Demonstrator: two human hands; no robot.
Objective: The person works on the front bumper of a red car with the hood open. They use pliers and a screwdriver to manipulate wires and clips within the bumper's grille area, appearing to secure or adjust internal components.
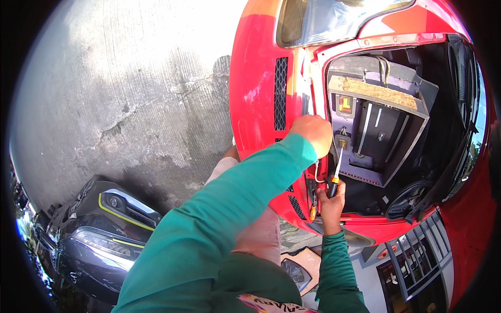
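Note:
My right hand (332,204) grips a screwdriver (334,183) by its black-and-yellow handle. Its shaft points up toward a small yellow terminal (342,143) inside an open box (422,107). Whether the tip touches the terminal, I cannot tell. Above it, my left hand (312,131) is closed at the inner front edge of a red car (255,96), with its fingertips out of sight. The box has a purplish lining and holds a black panel-like unit (380,130). A second yellow part (345,104) sits in its upper left corner.
A yellow-handled item (313,212) and a pale hose (317,171) are by the car's front edge. Dark cables (385,70) loop over the box. A steering wheel (409,201) lies in the compartment. A dark scooter (112,229) stands at lower left on the concrete (125,104).

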